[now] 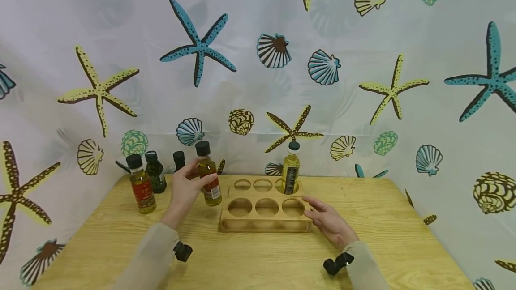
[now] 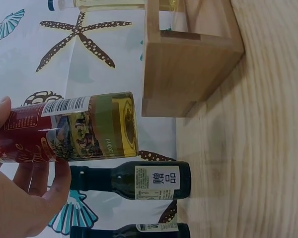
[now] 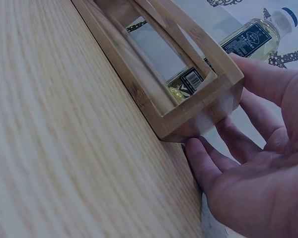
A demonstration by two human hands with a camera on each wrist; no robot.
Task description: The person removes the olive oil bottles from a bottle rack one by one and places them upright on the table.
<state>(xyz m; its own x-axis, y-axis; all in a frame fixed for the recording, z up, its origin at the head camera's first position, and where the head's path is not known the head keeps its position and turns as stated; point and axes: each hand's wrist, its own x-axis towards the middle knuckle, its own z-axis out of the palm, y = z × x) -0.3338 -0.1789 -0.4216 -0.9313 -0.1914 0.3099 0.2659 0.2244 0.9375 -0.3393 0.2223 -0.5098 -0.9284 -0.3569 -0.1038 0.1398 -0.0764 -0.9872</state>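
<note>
My left hand point(image 1: 187, 189) grips a bottle of yellow oil point(image 1: 209, 173) with a red label and black cap. In the left wrist view this bottle point(image 2: 74, 126) is off the table, its base beside the end of the wooden rack point(image 2: 188, 69). The rack point(image 1: 266, 225) has two stepped rows of round holes. A slim oil bottle point(image 1: 291, 169) with a dark label stands in the right hole of its back row. My right hand point(image 1: 330, 223) touches the rack's right end with extended fingers; the right wrist view shows fingertips against that end point(image 3: 208, 111).
Another red-labelled oil bottle point(image 1: 143, 189) stands at the table's left. Near it are a dark green bottle point(image 1: 156, 173) and a dark bottle point(image 1: 179, 160), partly behind my left hand. A patterned curtain point(image 1: 250, 93) hangs behind the wooden table point(image 1: 250, 263).
</note>
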